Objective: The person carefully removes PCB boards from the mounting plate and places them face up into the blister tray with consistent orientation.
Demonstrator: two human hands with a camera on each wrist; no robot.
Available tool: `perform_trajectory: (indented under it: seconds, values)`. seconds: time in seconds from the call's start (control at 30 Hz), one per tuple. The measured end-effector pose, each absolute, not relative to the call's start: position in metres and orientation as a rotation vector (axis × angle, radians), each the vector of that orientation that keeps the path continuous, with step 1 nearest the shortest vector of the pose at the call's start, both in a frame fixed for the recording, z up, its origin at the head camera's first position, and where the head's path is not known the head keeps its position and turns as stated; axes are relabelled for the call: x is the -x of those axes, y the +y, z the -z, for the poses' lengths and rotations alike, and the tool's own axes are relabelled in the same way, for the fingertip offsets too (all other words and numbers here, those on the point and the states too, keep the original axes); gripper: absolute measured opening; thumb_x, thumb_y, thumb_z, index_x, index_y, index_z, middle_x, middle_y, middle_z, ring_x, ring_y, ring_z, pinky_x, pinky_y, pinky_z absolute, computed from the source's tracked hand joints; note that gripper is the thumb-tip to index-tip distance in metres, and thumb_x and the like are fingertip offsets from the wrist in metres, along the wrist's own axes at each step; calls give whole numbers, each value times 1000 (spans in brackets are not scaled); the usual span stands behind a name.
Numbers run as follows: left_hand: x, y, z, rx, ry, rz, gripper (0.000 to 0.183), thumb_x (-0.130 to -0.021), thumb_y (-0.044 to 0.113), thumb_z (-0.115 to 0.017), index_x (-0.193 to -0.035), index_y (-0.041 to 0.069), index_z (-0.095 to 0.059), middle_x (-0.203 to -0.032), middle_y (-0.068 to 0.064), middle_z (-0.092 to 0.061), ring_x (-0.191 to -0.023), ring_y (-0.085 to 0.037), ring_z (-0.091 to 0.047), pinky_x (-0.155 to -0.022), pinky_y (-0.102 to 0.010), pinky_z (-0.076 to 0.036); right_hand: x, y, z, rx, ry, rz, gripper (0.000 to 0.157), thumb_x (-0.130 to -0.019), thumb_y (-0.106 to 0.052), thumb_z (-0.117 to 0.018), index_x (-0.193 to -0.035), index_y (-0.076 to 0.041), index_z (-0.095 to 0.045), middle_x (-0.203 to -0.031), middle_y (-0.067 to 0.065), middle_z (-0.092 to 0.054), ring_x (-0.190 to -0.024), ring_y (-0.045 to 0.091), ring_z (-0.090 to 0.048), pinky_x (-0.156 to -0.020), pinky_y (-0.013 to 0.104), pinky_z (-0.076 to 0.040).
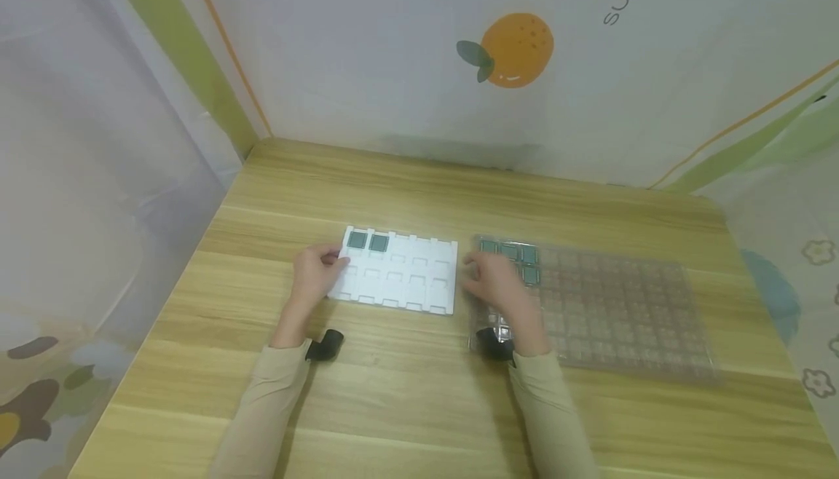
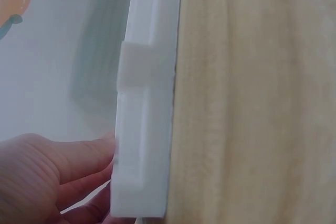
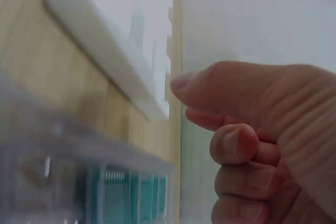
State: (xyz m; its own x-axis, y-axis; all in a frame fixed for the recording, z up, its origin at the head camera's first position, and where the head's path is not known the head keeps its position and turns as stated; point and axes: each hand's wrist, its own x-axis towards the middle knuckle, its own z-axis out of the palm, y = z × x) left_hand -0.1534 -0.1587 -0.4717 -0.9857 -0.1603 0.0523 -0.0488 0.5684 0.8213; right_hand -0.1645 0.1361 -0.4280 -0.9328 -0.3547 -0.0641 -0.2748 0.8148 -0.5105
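Observation:
My left hand [image 1: 313, 273] pinches the left edge of a white plastic tray [image 1: 424, 268], thumb at its upper edge in the left wrist view. Two green square chips, one at the corner [image 1: 357, 239] and one beside it [image 1: 379, 243], lie in the tray's far row at the left. My right hand [image 1: 494, 279] hovers over the left end of a clear compartment tray [image 1: 623, 311], its fingers loosely bent. Nothing shows between thumb and fingers in the right wrist view. Several green chips [image 1: 529, 254] sit in that tray's far left compartments, partly hidden by the hand.
Both trays lie on a wood-grain table [image 1: 393, 392], with a narrow strip of wood between them. A pale curtain with a printed orange [image 1: 518, 49] hangs along the table's far edge. Black wrist mounts [image 1: 325, 346] stick out beside both sleeves.

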Motion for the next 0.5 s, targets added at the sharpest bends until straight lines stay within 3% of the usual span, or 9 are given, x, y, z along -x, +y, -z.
perform_trajectory:
  seconds: [0.23,0.5]
  values:
    - [153,-159,471,-184,-2674,1415,29,-84,-1,-65,-109,-15,-61,-98,-30,-64,-89,-39,-63,-79,-44,-55,169,119,427,471,2822,775,29,-80,-6,-68,-108,2,-63,-60,2,-51,-54,15,-45,-49,25,-41]
    - [153,-159,471,-193,-2669,1413,28,-83,-2,-65,-107,-16,-61,-95,-30,-64,-87,-39,-63,-77,-43,-55,171,100,429,496,2823,790,26,-81,-7,-70,-106,1,-65,-76,9,-61,-68,20,-53,-61,31,-48]
